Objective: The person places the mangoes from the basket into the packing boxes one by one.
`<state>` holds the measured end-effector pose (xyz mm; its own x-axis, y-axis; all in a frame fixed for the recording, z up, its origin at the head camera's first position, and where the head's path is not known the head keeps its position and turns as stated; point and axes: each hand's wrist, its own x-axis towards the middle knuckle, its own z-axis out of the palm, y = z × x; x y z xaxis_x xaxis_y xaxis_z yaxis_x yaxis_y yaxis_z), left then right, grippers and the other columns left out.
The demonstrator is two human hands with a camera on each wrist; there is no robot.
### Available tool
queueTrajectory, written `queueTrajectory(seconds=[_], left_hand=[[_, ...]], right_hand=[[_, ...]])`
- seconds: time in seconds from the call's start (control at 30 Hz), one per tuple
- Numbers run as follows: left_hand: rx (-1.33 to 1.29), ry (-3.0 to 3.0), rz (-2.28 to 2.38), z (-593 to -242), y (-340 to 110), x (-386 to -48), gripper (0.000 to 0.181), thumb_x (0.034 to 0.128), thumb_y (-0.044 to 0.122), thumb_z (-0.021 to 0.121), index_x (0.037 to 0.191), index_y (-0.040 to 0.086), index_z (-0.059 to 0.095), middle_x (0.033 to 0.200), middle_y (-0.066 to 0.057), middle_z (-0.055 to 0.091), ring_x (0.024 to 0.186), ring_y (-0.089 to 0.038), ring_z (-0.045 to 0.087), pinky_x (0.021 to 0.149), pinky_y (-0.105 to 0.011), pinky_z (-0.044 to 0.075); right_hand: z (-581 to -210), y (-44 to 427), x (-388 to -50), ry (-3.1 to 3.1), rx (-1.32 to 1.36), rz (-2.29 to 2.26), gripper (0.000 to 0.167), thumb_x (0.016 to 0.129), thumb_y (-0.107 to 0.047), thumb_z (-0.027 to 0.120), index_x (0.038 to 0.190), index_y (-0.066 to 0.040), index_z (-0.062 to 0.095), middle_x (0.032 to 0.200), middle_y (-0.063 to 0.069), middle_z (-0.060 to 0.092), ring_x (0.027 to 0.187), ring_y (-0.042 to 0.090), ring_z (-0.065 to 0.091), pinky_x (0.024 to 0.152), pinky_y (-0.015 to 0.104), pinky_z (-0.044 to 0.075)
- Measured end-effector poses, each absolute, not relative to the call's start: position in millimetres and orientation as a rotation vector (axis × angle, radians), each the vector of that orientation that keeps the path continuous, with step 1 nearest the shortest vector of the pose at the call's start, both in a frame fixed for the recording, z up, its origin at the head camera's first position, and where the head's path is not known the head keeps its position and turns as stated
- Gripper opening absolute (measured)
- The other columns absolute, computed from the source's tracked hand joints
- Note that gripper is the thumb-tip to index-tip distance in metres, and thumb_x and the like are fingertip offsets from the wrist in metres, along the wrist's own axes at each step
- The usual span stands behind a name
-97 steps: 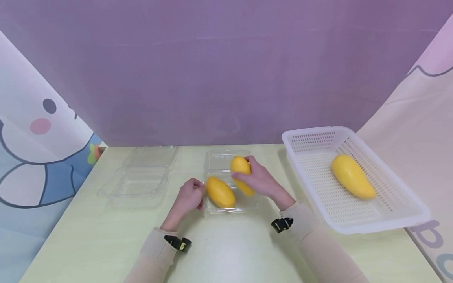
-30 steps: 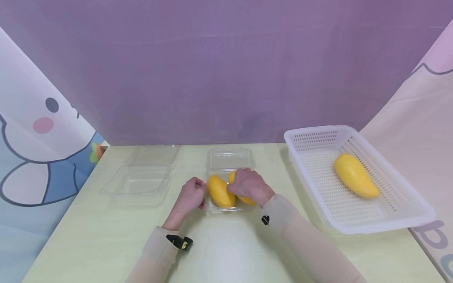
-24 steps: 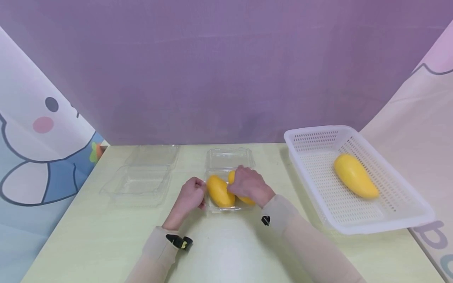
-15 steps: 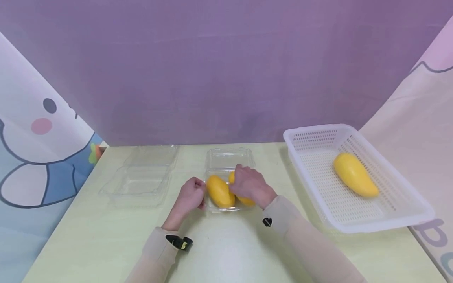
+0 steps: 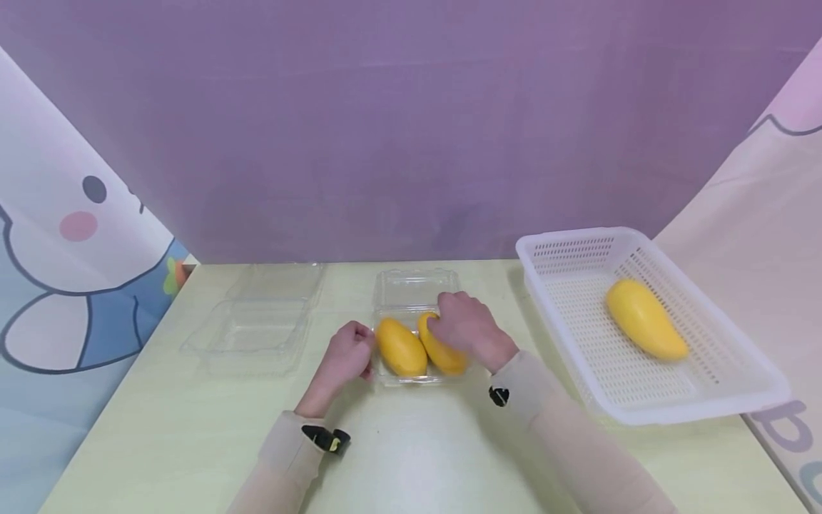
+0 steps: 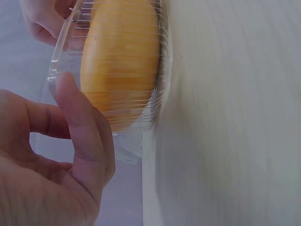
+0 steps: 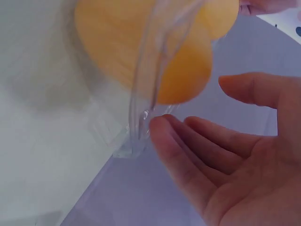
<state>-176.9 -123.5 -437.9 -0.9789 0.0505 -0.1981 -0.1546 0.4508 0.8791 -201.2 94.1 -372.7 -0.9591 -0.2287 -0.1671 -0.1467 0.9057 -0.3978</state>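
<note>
A clear plastic clamshell container [image 5: 420, 380] sits with its lid up in the middle of the table. Two yellow mangoes lie side by side in its base: a left mango [image 5: 401, 348] and a right mango [image 5: 443, 348]. My left hand [image 5: 347, 353] pinches the container's left rim; in the left wrist view its fingertips [image 6: 70, 89] meet the clear edge. My right hand [image 5: 470, 327] is over the container's right side, by the right mango. In the right wrist view, the thumb [image 7: 249, 88] and fingers are spread apart with nothing between them.
A second clear clamshell [image 5: 257, 328], also lid up, stands at left. On the right, a white perforated basket [image 5: 565, 357] holds one mango [image 5: 645, 319]. A purple backdrop [image 5: 411, 143] rises behind the table's far edge.
My right hand has lowered the right mango into the container beside the other one, let it go and shifted slightly right. My left hand has stayed at the rim.
</note>
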Motion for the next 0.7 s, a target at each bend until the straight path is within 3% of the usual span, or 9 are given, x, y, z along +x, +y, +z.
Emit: queueTrajectory(seconds=[0.2, 0.43, 0.7], left_hand=[[-0.092, 2.508, 1.546, -438, -123, -177, 0.023, 0.1003, 0.014, 0.048, 0.113, -0.004, 0.054, 0.071, -0.012, 0.058, 0.05, -0.02, 0.057, 0.053, -0.033, 0.056], [-0.096, 2.505, 1.551, -437, -123, -177, 0.022, 0.1003, 0.013, 0.048, 0.114, -0.004, 0.054, 0.075, -0.013, 0.059, 0.051, -0.02, 0.057, 0.053, -0.033, 0.056], [-0.09, 2.51, 1.563, -437, -122, -176, 0.022, 0.1003, 0.012, 0.048, 0.114, -0.005, 0.054, 0.076, -0.015, 0.06, 0.051, -0.02, 0.057, 0.052, -0.032, 0.056]], right_hand=[[-371, 104, -209, 2.939, -0.296, -0.603, 0.022, 0.098, -0.026, 0.058, 0.094, -0.004, 0.063, 0.083, 0.008, 0.06, 0.069, 0.025, 0.055, 0.06, 0.036, 0.045], [-371, 112, -217, 2.986, -0.236, -0.654, 0.035, 0.098, -0.026, 0.057, 0.118, 0.002, 0.066, 0.116, 0.016, 0.068, 0.091, 0.031, 0.064, 0.078, 0.044, 0.055], [-380, 120, -227, 2.983, -0.139, -0.76, 0.041, 0.098, -0.026, 0.058, 0.122, 0.008, 0.063, 0.12, 0.021, 0.065, 0.101, 0.034, 0.061, 0.088, 0.047, 0.053]])
